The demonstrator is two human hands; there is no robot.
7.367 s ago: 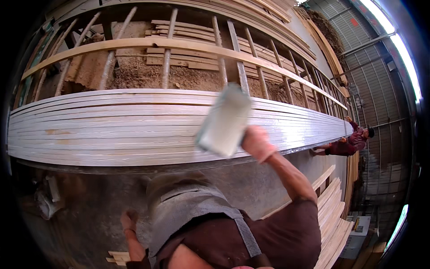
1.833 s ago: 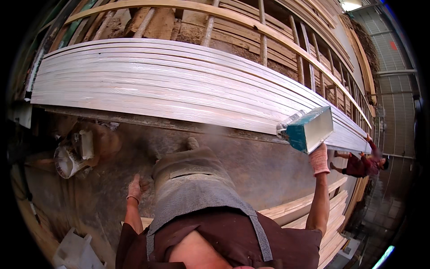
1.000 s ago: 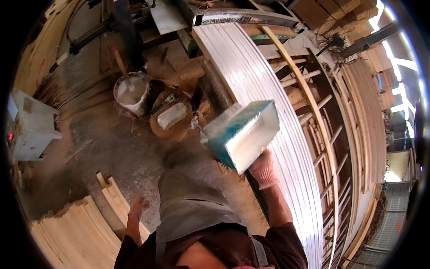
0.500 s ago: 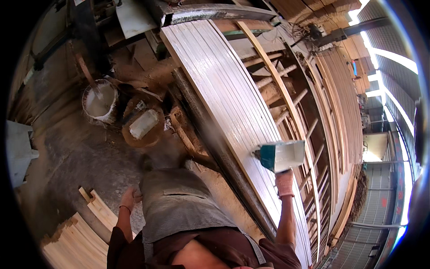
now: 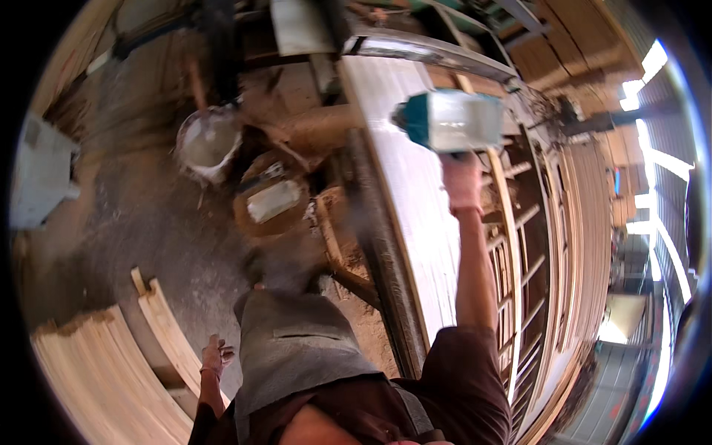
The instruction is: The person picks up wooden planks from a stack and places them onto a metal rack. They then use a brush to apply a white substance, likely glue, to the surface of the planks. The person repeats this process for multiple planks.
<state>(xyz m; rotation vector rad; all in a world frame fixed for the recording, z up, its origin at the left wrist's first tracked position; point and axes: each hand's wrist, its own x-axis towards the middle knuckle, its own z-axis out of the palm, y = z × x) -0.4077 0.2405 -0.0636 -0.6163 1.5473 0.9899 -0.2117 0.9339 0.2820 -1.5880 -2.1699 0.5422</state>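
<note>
Right hand (image 5: 461,180), gloved and raised, grips a blurred pale rectangular block with a teal end (image 5: 449,121) above the long white ribbed board stack (image 5: 415,200), while the left hand (image 5: 216,357) hangs open beside curved pale wooden planks (image 5: 111,371).

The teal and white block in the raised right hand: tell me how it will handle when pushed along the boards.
The block is probably light for its size: the right hand holds it up alone on an outstretched arm. It looks stiff, with straight edges and a boxy shape. Its flat faces should slide along the white boards rather than roll.
</note>
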